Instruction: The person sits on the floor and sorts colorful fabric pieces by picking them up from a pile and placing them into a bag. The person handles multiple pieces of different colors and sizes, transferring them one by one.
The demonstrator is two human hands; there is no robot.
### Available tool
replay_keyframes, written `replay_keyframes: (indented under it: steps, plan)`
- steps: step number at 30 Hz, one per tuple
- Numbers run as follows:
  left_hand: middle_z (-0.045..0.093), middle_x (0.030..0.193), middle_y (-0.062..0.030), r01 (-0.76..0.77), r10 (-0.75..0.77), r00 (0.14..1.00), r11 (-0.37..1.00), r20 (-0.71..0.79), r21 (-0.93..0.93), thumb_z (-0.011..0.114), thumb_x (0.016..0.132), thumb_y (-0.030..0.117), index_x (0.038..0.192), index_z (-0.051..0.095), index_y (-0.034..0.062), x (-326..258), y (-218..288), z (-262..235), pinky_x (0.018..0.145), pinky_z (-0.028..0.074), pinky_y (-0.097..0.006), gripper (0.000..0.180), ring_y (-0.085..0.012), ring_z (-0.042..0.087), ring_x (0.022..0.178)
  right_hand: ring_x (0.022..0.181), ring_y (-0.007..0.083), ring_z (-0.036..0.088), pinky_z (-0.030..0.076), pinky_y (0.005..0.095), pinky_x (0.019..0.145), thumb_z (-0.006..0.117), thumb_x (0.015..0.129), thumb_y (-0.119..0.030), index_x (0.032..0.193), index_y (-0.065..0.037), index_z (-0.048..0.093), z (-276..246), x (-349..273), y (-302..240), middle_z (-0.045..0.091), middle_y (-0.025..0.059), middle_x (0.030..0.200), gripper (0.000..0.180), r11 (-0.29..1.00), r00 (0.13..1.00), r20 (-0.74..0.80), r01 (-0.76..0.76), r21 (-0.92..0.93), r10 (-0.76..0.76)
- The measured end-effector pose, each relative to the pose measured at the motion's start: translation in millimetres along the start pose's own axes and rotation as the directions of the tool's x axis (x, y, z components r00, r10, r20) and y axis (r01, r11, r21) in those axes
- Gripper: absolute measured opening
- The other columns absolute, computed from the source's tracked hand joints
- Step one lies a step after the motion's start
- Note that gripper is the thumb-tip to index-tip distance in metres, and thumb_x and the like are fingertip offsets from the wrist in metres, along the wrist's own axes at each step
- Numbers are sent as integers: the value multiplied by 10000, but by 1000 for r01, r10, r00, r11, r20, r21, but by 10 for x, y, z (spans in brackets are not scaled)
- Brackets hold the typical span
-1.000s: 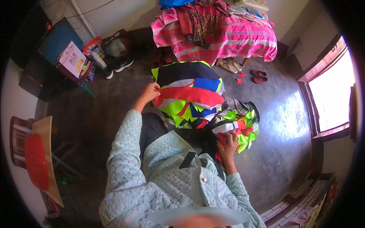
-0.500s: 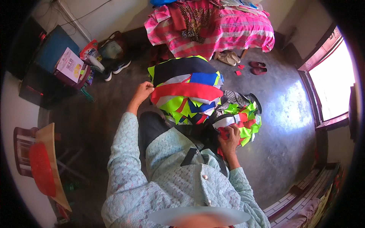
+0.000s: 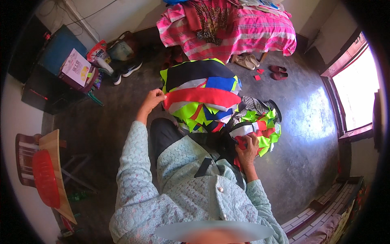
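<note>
My left hand (image 3: pixel 153 100) grips the left edge of a tall stack of bright cloth pieces (image 3: pixel 201 95) in yellow-green, red, blue, black and white, which rests on my lap. My right hand (image 3: pixel 248 149) is closed on a red and white cloth piece (image 3: pixel 243 134) at the edge of a second pile of loose cloth scraps (image 3: pixel 262 124) to my right, on the dark floor. My legs in dark trousers sit under the stack.
A bed with a pink striped cover (image 3: pixel 239 28) and heaped clothes stands ahead. Sandals (image 3: pixel 247 62) and red slippers (image 3: pixel 278 72) lie beside it. A blue box (image 3: pixel 61 51), bags and shoes sit at far left. A wooden chair with a red basin (image 3: pixel 44 177) stands left. A bright window (image 3: pixel 353 93) lies right.
The view has tilted slightly, so the stack and bed sit a little higher in frame. Both hands keep their hold; my right hand has shifted slightly on the red and white piece.
</note>
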State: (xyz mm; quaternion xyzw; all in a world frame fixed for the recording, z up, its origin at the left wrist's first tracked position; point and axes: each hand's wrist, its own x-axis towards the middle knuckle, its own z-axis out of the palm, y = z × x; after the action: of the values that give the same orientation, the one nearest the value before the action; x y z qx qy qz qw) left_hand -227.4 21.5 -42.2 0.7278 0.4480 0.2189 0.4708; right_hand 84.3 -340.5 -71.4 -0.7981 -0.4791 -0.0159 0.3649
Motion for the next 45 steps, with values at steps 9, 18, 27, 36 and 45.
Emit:
replay_keyframes:
  steps: [9, 18, 27, 36, 45]
  plan:
    - [498, 699, 49, -22, -19, 992, 948, -128, -316, 658, 805, 146, 783, 533, 80, -46, 244, 2, 593, 376, -213, 142, -46, 448, 651, 1115, 321, 464, 344, 444, 942, 755, 523, -163, 1007, -128, 577, 10, -15, 53, 512, 86, 1122, 517, 1000, 1000, 12, 0, 1, 0]
    - [554, 771, -43, -223, 298, 906, 940, -300, 258, 714, 744, 124, 824, 544, 52, 118, 386, 202, 685, 445, -308, 201, -177, 543, 747, 1100, 325, 458, 340, 449, 935, 746, 532, -178, 994, -128, 579, -41, 6, 22, 503, 84, 1107, 494, 1000, 1000, 12, -4, 15, 4]
    - [608, 867, -106, -634, 688, 725, 675, -11, 377, 718, 704, 128, 839, 620, 62, 137, 1339, 1351, 801, 472, -394, 180, -301, 594, 873, 1094, 316, 460, 339, 439, 931, 752, 534, -183, 979, -133, 591, -36, 5, 23, 501, 88, 1105, 476, 1000, 1000, 4, 2, 20, -2]
    - [550, 875, -22, -629, 674, 714, 496, 192, 599, 792, 615, 217, 796, 667, 157, 60, 1411, 1853, 785, 398, -385, 228, -222, 512, 906, 1097, 314, 460, 337, 432, 930, 752, 537, -189, 981, -129, 589, -67, 2, 2, 500, 89, 1113, 477, 1000, 1000, 10, -3, 0, 3]
    - [545, 893, -55, -595, 657, 703, 336, 270, 731, 772, 644, 232, 766, 653, 137, -4, 1458, 1933, 777, 395, -386, 195, -239, 512, 910, 1098, 310, 466, 337, 429, 931, 754, 542, -189, 983, -125, 585, -39, -5, 27, 500, 90, 1115, 477, 1000, 1000, -8, 6, 8, -6]
